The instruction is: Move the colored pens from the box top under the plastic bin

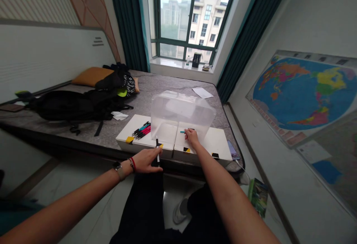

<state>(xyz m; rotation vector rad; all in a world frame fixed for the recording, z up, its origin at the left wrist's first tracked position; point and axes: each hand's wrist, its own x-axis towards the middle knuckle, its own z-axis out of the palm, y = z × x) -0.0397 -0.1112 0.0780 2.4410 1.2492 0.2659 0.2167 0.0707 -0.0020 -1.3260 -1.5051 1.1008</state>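
My left hand (147, 160) is at the front edge of the white boxes, its fingers against an upright black-and-white pen (157, 151). My right hand (192, 136) is closed on a thin teal pen (182, 131) at the open front of a clear plastic bin (184, 110). The bin appears to lie on its side, its mouth toward me, on the white boxes (214, 143). A bundle of pens (142, 129) in black, teal and red lies on the boxes, left of the bin.
The white boxes rest on a grey mattress (150, 82). A black backpack (78, 104) and a crumpled tissue (119, 115) lie to the left. White paper (202, 92) is behind the bin. A phone (232, 150) with a cable sits at the right edge.
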